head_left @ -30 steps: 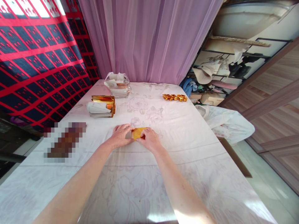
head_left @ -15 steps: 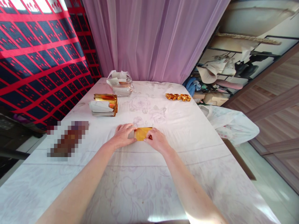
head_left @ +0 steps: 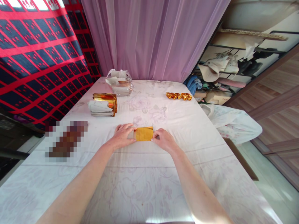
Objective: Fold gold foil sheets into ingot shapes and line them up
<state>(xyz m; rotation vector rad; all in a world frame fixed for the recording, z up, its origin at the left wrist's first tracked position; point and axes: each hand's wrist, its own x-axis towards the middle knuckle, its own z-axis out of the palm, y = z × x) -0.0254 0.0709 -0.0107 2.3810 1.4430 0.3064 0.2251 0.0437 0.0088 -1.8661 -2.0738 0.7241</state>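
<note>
A sheet of gold foil paper with a greyish strip at its left end lies on the white flowered tablecloth, between my hands. My left hand grips its left end, thumb at the near edge and fingers at the far edge. At the right end, my right hand has its fingers closed in a pinch on the sheet's edge. Beyond my left hand stands a curved stack of gold foil papers with whitish backs. Farther right lies a row of folded gold foil pieces.
A clear plastic bag holding paper bundles sits at the table's back left. A blurred brown item lies at the left edge. Purple curtains hang behind; a shoe rack and a white plastic bag stand right.
My right hand has moved right, from over the gold sheet to its right edge, so more of the gold surface shows. My left hand stays at the left end.
</note>
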